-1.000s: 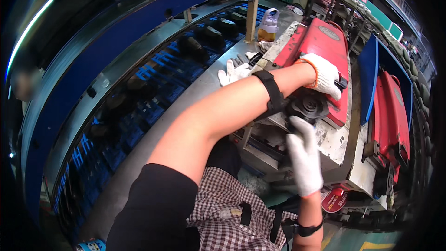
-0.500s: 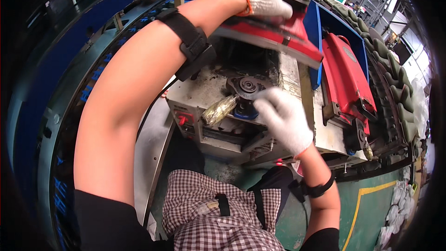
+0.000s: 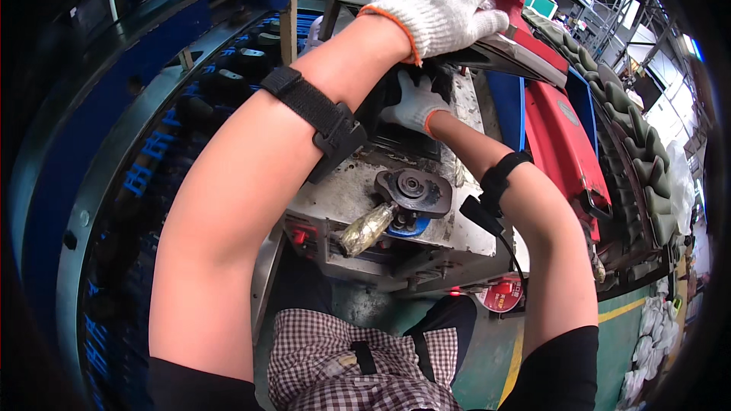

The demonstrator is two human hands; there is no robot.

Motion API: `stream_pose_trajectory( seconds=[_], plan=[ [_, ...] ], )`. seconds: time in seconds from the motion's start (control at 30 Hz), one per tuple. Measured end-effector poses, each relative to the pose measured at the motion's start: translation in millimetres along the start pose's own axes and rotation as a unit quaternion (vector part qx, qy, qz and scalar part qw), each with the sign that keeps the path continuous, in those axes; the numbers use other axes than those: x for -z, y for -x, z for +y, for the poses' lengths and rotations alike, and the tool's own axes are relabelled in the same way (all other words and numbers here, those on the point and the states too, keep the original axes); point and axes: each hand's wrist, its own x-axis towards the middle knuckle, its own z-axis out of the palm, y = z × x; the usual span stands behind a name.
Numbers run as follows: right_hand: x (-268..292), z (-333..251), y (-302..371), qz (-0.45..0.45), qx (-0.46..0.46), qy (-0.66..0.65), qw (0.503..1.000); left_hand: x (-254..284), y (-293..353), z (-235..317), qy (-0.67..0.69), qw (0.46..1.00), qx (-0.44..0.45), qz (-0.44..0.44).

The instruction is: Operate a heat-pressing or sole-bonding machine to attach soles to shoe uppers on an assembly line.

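Note:
Both of my hands wear white knit gloves with orange cuffs. At the top, my left hand [image 3: 442,9] lies spread against the raised red machine cover [image 3: 537,55], fingers apart. Lower and partly under it, my right hand [image 3: 415,103] reaches into the machine's dark opening, fingers spread on a black surface whose details I cannot make out. In front of that opening, a dark round metal latch [image 3: 412,186] sits on the worn white machine body [image 3: 327,196]. Its lever handle [image 3: 368,230], wrapped in clear film, points down and left.
To the right stands another machine with its red cover [image 3: 567,144] lowered, beside a blue panel [image 3: 504,106]. Green padded pieces [image 3: 640,144] line the far right. A rack with dark items on blue holders [image 3: 141,171] runs along the left.
The red cover has swung up and back, with my left hand now spread on it. My right hand has moved from beside the latch up into the machine's opening.

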Motion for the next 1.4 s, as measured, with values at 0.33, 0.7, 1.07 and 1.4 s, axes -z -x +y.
stream_pose_trajectory(
  seconds=[0.33, 0.7, 1.07, 1.4],
  plan=[
    [39.0, 21.6, 111.0, -0.085, 0.008, -0.718, 0.690, 85.5, 203.0, 52.6, 0.497, 0.685, 0.515, 0.135],
    [7.1, -101.0, 194.6, -0.043, 0.317, -0.449, 0.834, 154.3, 247.9, 84.2, 0.725, 0.230, 0.551, 0.342],
    [25.1, 36.0, 225.8, 0.366, 0.232, -0.492, 0.755, 122.6, 501.4, -174.1, 0.073, 0.452, 0.833, 0.311],
    [4.0, 50.6, 238.7, 0.374, 0.140, -0.418, 0.816, 121.4, 525.5, -174.5, 0.021, 0.470, 0.874, 0.116]
  ],
)
